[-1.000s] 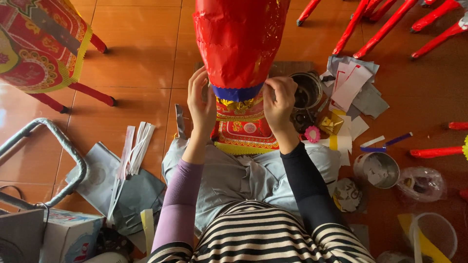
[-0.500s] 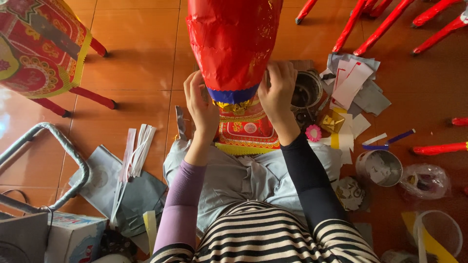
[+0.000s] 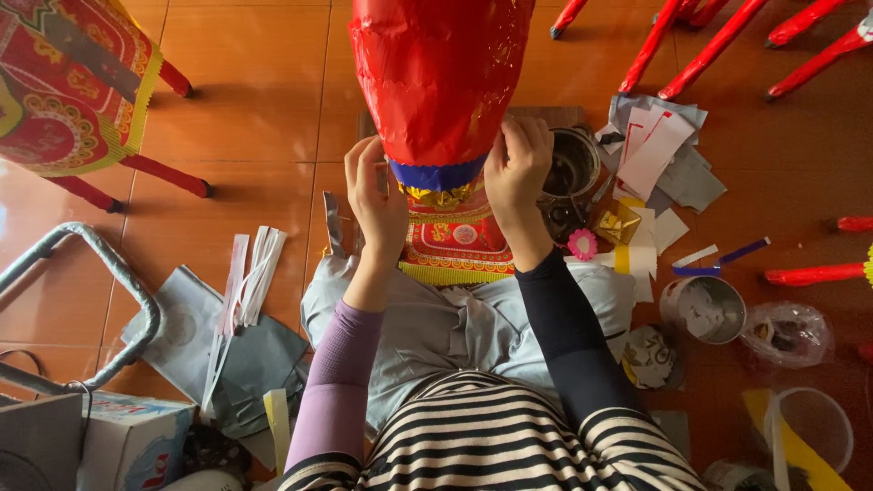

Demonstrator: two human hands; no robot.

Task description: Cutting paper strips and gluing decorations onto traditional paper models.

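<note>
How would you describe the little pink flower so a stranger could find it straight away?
Start at the big red paper lantern held by both hands. Move down past the right hand to the floor beside that forearm. There, next to a shiny gold square and a round metal tin, lies the pink flower: small, round, petal-edged, with a pale centre, the only pink thing among white and grey paper scraps.

Floor (image 3: 255, 100): glossy orange-brown tiles with visible grout lines, reflecting daylight. Upper left, a stool (image 3: 64, 82) with patterned red cover and red legs. Lower left, a grey metal tube frame (image 3: 109, 273). Red poles (image 3: 709, 45) lie upper right.
</note>
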